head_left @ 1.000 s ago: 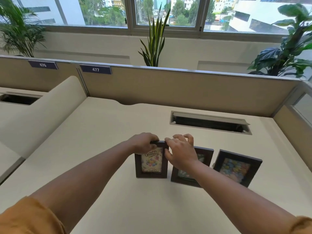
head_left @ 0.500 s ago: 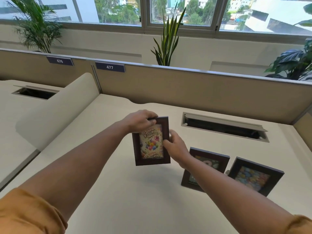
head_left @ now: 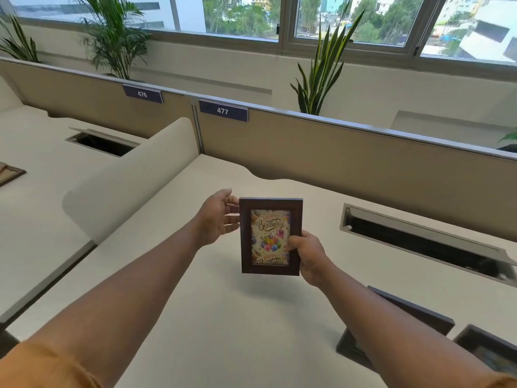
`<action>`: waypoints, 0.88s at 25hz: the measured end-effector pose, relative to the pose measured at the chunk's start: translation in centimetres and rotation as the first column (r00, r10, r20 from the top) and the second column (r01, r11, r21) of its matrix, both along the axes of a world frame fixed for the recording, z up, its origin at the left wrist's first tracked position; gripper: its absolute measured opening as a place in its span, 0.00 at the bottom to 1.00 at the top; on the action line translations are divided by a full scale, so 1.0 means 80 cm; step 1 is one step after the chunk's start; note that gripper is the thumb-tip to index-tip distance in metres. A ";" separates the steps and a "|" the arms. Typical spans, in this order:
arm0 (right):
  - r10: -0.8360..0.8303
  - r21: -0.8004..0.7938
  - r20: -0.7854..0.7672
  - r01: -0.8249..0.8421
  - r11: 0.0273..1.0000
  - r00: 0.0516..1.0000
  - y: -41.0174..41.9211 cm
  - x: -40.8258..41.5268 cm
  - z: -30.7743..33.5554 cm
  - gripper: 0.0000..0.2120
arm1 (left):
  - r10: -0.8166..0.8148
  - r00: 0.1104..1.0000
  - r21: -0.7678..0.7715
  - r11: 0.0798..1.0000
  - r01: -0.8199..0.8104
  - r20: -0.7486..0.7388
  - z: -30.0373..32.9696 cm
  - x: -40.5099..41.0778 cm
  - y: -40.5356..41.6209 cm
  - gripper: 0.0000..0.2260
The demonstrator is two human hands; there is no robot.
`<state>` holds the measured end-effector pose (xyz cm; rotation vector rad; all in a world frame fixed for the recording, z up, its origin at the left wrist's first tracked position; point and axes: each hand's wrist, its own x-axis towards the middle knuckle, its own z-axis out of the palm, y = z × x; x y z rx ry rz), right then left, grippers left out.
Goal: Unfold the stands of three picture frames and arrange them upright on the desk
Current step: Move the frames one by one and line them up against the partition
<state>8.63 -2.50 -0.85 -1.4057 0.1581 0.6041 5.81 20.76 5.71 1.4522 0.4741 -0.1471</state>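
Observation:
A dark brown picture frame (head_left: 270, 204) with a "Happy Birthday" balloon card hangs upright in the air above the desk, its front facing me. My right hand (head_left: 309, 256) grips its lower right edge, thumb on the front. At the frame's left edge is my left hand (head_left: 215, 218), whose fingers reach behind it; the back and stand are hidden. A second dark frame (head_left: 419, 312) stands on the desk at lower right, mostly behind my right forearm. A third frame (head_left: 486, 348) shows at the bottom right corner.
The cream desk (head_left: 251, 326) has a cable slot (head_left: 419, 239) at the right back. A beige partition (head_left: 349, 152) labelled 477 closes the far side. A rounded divider (head_left: 126, 186) separates the neighbouring desk on the left, where another frame's corner (head_left: 11, 175) lies.
The birthday frame has been lifted off the desk and brought up and left, away from the other two. My left hand slid from its top to its left edge.

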 end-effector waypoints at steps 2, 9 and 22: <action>-0.011 0.028 -0.016 0.011 1.000 1.000 0.017 0.020 -0.006 0.18 | -0.009 0.993 -0.122 0.992 -0.005 -0.117 -0.036 0.001 0.018 0.19; 0.094 0.026 0.005 -0.094 0.995 0.996 0.079 0.112 -0.041 0.19 | -0.062 0.995 -0.213 0.976 0.045 -0.072 -0.106 0.069 0.039 0.26; 0.256 0.018 -0.004 -0.256 0.967 0.967 0.199 0.223 -0.100 0.18 | 0.215 0.971 -0.280 0.931 -0.235 -0.101 -0.182 0.164 0.148 0.25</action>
